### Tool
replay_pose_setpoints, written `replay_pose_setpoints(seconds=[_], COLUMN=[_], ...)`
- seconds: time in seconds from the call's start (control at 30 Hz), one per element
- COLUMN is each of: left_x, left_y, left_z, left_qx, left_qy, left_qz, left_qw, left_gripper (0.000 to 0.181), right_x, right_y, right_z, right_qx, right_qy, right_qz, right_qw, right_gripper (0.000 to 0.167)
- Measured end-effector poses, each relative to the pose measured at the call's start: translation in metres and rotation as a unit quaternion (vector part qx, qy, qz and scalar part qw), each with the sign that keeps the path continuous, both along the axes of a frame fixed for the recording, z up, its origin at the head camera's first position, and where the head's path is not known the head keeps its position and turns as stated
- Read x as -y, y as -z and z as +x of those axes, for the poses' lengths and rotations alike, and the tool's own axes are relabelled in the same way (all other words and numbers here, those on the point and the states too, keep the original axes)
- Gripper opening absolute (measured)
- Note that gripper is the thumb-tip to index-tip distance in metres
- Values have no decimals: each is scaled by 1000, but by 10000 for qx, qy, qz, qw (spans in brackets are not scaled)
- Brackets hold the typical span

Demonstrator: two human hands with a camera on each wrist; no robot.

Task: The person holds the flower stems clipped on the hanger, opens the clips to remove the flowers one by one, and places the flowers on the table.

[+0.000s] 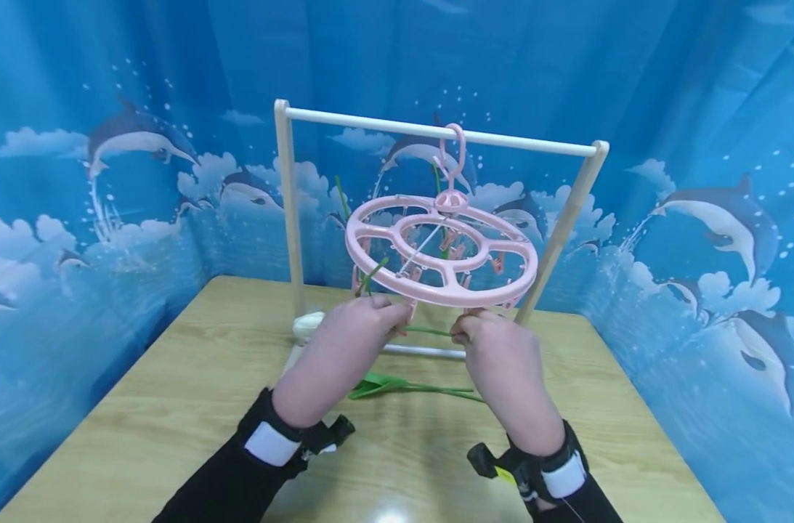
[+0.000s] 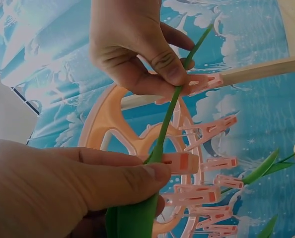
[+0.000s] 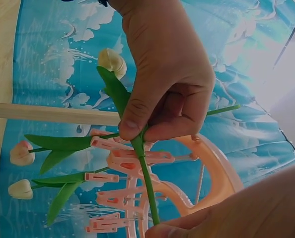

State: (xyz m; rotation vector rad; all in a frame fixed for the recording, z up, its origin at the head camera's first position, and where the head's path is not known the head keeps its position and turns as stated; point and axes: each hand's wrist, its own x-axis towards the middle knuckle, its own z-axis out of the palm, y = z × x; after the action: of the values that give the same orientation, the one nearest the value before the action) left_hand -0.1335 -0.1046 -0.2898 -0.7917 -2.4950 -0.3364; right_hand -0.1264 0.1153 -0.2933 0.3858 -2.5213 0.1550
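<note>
An artificial white tulip [image 1: 308, 325] is held sideways just below a round pink clip hanger [image 1: 436, 293]. My left hand [image 1: 360, 327] pinches it where the green leaves meet the stem [image 2: 168, 121]. Farther along, my right hand [image 1: 499, 345] pinches the stem between thumb and fingers. Close to the left fingertips in the left wrist view is a pink clip [image 2: 181, 162]; whether they touch it I cannot tell. In the right wrist view, a pink-tinged tulip [image 3: 22, 153] and a white one [image 3: 20, 189] are gripped by other clips on the hanger.
The hanger hooks over the white top bar [image 1: 370, 123] of a wooden stand [image 1: 290, 211]. Another tulip's green leaves and stem [image 1: 383, 385] lie on the wooden table [image 1: 240, 349], below the hands. A blue dolphin curtain [image 1: 194, 58] surrounds the table.
</note>
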Motion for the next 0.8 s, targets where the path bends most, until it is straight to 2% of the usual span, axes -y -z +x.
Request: replay_pose_setpoints(seconds=[0.13, 0.2, 0.4, 0.5, 0.63, 0.8], left_x=[-1, -1, -3, -4, -6, -10], left_y=[2, 4, 6, 8, 11, 15], left_z=[-2, -2, -5, -8, -11, -15], left_qx=[-553, -597, -91, -80, -11, 352], left_qy=[68, 155, 275, 246, 209, 248], left_qz=[-609, -845, -1332, -1526, -1923, -2102], left_qw=[9966, 9945, 9907, 9880, 9811, 9767], left_gripper=[34, 35, 39, 46, 46, 38], right_x=[0, -1, -4, -4, -4, -5], right_y=[0, 0, 0, 2, 4, 8], right_z=[-3, -4, -11, -13, -14, -16], right_qx=[236, 435, 941, 1154, 1646, 1928], right_qy=[38, 15, -115, -146, -220, -393], right_qz=[-36, -34, 145, 223, 180, 336], right_qw=[9997, 9990, 9954, 9930, 9859, 9799], right_gripper=[8, 8, 9, 9, 10, 7])
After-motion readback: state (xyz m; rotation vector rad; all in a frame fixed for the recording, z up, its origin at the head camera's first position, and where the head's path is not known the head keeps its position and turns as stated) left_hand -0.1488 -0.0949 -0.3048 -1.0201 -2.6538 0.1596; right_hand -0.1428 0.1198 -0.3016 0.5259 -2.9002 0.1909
